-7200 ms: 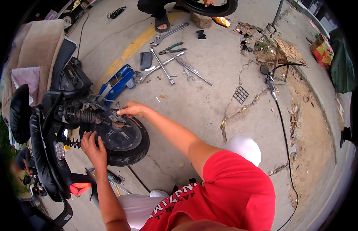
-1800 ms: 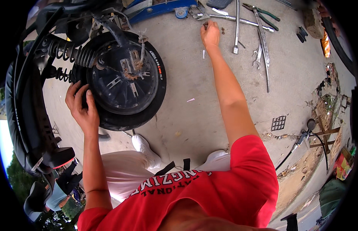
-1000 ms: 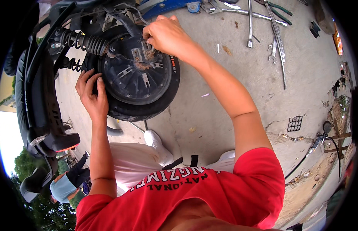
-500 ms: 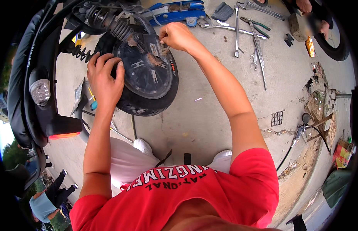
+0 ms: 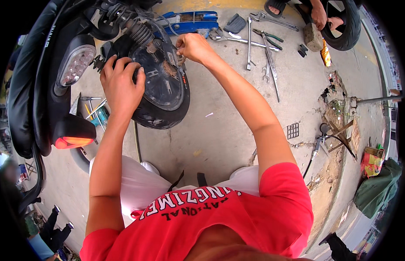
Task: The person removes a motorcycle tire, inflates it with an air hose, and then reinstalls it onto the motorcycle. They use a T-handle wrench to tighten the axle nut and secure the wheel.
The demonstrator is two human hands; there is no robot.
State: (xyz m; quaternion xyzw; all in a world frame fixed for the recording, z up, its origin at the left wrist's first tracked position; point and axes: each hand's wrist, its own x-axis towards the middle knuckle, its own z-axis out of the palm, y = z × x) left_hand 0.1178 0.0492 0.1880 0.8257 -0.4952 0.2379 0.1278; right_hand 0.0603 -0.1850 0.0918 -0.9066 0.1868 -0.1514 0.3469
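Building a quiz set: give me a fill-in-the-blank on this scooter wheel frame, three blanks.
1. The left hand rests on the scooter's rear ____.
2. The right hand pinches a small part at the wheel's ____.
3. The wrenches lie on the concrete beside a ____-coloured floor jack.

Missing words: tyre; hub; blue

We note one package at the right edge of the view: a small red and yellow box or bag (image 5: 371, 161) on the ground, just beside a dark green cloth bundle (image 5: 379, 191). A flat orange and yellow wrapper or packet (image 5: 325, 53) lies on the concrete at the top right, near a tyre (image 5: 344, 26) and a grey stone block (image 5: 313, 37). We find no signs or screens in view, and we cannot tell whether either package is open or sealed.
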